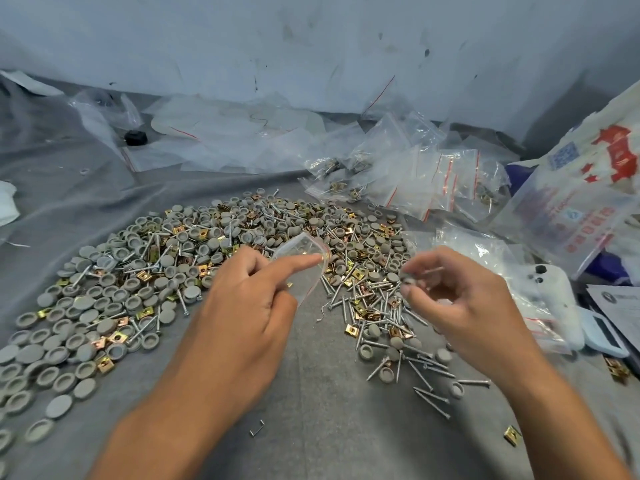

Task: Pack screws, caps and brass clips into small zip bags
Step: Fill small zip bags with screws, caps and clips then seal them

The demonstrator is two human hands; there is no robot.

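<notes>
Left hand [242, 306] pinches a small zip bag [304, 258], forefinger holding its mouth open toward the right. Right hand [460, 303] fingers [412, 289] curl round a cap and screw, ready to drop in. Loose pile [207, 244] mid-table, filled bags [408, 174] at the far right.

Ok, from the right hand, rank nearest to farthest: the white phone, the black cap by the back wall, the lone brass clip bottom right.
From the right hand:
1. White phone, just to its right.
2. Lone brass clip, below right, near the camera.
3. Black cap, far back left.

bare cloth [311, 393] near, hardware heap [207, 244] beyond
</notes>
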